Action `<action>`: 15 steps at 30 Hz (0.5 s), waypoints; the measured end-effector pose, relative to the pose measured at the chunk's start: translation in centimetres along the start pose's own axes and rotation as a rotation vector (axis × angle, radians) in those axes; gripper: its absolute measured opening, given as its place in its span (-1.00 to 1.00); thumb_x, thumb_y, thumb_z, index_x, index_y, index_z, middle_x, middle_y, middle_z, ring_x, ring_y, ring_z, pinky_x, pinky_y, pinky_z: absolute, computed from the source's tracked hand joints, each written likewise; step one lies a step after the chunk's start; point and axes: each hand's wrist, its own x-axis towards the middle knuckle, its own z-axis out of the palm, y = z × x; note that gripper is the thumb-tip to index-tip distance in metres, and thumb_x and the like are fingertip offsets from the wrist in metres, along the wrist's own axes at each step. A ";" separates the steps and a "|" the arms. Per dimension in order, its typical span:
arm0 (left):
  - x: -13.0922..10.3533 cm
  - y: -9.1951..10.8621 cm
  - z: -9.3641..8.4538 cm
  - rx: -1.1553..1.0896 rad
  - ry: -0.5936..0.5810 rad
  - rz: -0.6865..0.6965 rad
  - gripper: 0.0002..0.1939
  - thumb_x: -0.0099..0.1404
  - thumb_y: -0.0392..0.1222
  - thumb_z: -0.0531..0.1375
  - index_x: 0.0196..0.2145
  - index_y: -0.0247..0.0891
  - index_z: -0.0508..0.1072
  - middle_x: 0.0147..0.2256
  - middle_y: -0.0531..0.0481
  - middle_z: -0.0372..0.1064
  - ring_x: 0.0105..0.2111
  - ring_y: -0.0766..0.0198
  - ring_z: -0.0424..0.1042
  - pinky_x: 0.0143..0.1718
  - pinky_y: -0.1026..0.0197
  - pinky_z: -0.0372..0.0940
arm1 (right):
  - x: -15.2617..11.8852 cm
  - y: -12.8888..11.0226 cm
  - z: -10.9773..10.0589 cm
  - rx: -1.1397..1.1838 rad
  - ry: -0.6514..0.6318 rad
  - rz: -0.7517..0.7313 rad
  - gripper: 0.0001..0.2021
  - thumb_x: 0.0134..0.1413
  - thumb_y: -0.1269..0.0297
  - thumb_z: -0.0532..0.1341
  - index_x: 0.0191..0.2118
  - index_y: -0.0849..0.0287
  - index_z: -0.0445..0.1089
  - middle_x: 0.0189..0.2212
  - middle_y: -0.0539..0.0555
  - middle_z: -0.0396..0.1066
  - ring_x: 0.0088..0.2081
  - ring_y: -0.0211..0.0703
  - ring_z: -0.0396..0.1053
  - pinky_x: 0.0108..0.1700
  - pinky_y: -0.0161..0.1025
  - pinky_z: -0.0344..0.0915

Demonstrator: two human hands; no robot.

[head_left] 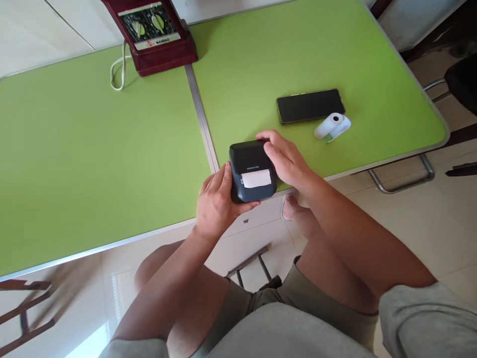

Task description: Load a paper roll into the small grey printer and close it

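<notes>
Between my two hands, at the near edge of the green table (122, 164), is a small dark portable label printer (250, 155). A strip of white paper (257, 178) shows out of its front slot. My left hand (218, 201) grips the printer's left side, its thumb stretched along the bottom edge. My right hand (285, 156) is closed around the upper right corner, with fingers behind the lid and the thumb side toward the top. The undersides of both hands' grips are hidden. Beyond my right hand lies a loose white paper roll (333, 126) with its end partly unwound.
A black smartphone (311, 106) lies flat, touching or very near the paper roll. At the back stands a dark red appliance (164, 57) with two dials and a white cord (113, 74). A metal seam (201, 117) crosses the table. Chair parts (462, 84) show at right.
</notes>
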 end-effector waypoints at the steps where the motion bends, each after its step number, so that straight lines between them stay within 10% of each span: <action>1: 0.1 0.0 0.1 0.002 0.009 -0.001 0.20 0.19 0.64 0.13 0.41 -0.43 0.20 0.23 -0.46 0.42 0.18 -0.22 0.50 0.22 -0.16 0.41 | -0.1 0.1 -0.1 -0.001 -0.012 -0.012 -0.33 0.28 -0.35 -0.06 0.08 0.13 0.38 0.06 0.23 0.53 0.04 0.11 0.47 0.16 0.07 0.35; 15: 0.3 0.3 -0.1 -0.047 0.022 0.013 0.11 0.23 0.62 0.10 0.36 -0.41 0.30 0.22 -0.44 0.44 0.19 -0.16 0.51 0.27 -0.15 0.37 | -1.5 -0.9 -2.3 0.038 -0.240 0.081 -0.34 0.12 0.08 0.26 0.33 0.01 0.18 0.26 0.22 0.25 -0.24 -0.16 0.37 -0.20 -0.09 0.43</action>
